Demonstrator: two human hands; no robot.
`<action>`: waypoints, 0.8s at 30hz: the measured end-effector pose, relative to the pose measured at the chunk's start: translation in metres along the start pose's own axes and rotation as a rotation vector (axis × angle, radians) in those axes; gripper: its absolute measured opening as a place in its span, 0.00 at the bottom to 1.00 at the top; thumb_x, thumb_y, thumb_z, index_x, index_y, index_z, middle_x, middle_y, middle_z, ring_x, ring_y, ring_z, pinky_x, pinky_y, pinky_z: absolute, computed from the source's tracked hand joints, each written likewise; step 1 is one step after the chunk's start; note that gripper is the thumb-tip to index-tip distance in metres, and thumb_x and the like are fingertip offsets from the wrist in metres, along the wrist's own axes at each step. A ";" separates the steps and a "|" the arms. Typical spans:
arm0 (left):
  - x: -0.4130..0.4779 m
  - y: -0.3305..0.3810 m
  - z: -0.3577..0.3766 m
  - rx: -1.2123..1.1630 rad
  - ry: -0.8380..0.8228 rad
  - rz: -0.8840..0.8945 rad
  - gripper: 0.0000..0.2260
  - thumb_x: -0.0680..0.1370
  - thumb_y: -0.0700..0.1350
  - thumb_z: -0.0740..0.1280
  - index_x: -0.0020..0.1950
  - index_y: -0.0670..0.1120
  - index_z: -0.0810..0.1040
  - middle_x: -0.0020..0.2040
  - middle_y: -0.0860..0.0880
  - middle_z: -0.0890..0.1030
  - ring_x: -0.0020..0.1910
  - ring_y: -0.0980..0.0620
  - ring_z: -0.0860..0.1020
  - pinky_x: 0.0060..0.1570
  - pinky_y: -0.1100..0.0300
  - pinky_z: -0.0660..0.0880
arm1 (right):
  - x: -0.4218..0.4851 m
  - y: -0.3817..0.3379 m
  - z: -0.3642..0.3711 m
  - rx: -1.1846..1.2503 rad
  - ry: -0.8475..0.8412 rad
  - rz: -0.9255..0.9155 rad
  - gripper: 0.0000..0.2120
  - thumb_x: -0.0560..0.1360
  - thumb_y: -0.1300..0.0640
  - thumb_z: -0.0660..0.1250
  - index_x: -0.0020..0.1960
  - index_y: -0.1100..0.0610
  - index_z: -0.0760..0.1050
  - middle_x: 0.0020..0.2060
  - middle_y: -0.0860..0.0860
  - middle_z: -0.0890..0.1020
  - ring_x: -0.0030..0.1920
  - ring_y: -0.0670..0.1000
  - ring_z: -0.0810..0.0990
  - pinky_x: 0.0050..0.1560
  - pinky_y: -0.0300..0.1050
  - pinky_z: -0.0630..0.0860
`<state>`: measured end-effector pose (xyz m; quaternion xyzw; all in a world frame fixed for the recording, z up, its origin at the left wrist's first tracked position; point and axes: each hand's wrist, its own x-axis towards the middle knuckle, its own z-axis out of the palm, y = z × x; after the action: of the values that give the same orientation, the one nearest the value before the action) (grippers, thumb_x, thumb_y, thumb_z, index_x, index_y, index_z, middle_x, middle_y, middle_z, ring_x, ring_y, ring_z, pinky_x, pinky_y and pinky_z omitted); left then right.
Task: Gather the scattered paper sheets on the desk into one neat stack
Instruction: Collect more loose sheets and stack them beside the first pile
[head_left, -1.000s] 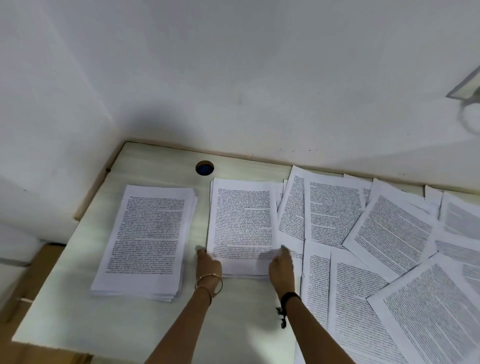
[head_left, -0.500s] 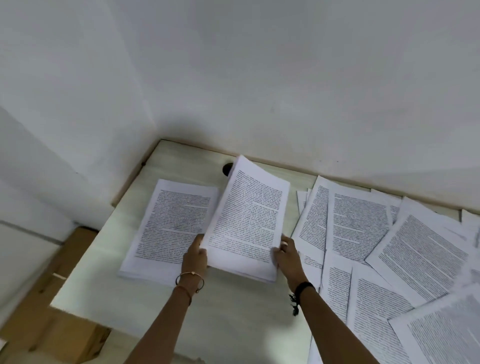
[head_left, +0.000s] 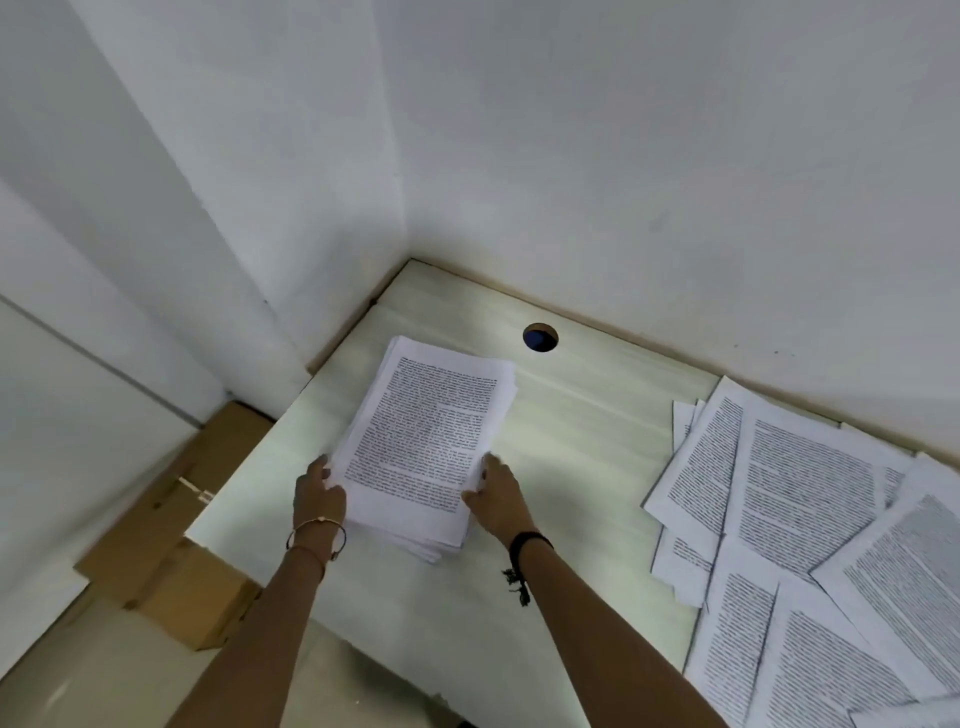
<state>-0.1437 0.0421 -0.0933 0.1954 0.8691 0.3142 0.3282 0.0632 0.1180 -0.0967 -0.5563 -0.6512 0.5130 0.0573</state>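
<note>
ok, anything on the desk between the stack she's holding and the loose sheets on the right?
Nothing visible. Both hands, left and right, grip the stack; only bare desk lies between it and the scattered sheets. The cable hole sits behind that path.

Both hands' grip on paper stack (head_left: 426, 447), left hand (head_left: 318, 493), right hand (head_left: 496, 501), scattered sheets (head_left: 810, 519) rightward

Left grip (head_left: 318, 491), right grip (head_left: 496, 496): both closed, forearms extended.
</note>
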 end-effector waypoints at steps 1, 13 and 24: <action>0.005 -0.003 0.000 0.027 -0.022 -0.005 0.25 0.75 0.31 0.60 0.72 0.38 0.63 0.68 0.35 0.69 0.67 0.36 0.67 0.68 0.47 0.64 | 0.000 0.000 0.001 -0.076 -0.028 -0.016 0.19 0.78 0.61 0.60 0.67 0.62 0.62 0.70 0.58 0.65 0.64 0.55 0.69 0.61 0.42 0.67; 0.057 -0.016 0.011 0.391 -0.242 0.061 0.28 0.73 0.35 0.65 0.73 0.41 0.63 0.72 0.38 0.66 0.70 0.38 0.66 0.72 0.48 0.62 | -0.010 0.025 -0.001 -0.127 -0.113 -0.039 0.24 0.81 0.59 0.54 0.76 0.59 0.55 0.75 0.56 0.60 0.75 0.53 0.61 0.73 0.42 0.56; -0.030 0.025 0.079 0.387 -0.412 0.201 0.33 0.68 0.48 0.59 0.74 0.43 0.61 0.73 0.40 0.63 0.71 0.42 0.64 0.71 0.56 0.57 | -0.052 0.075 -0.037 0.044 0.312 0.132 0.20 0.81 0.61 0.54 0.72 0.62 0.65 0.70 0.56 0.70 0.71 0.53 0.67 0.69 0.38 0.59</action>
<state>-0.0644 0.0767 -0.1092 0.3989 0.8043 0.1272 0.4217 0.1560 0.0885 -0.1085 -0.6694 -0.5850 0.4372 0.1362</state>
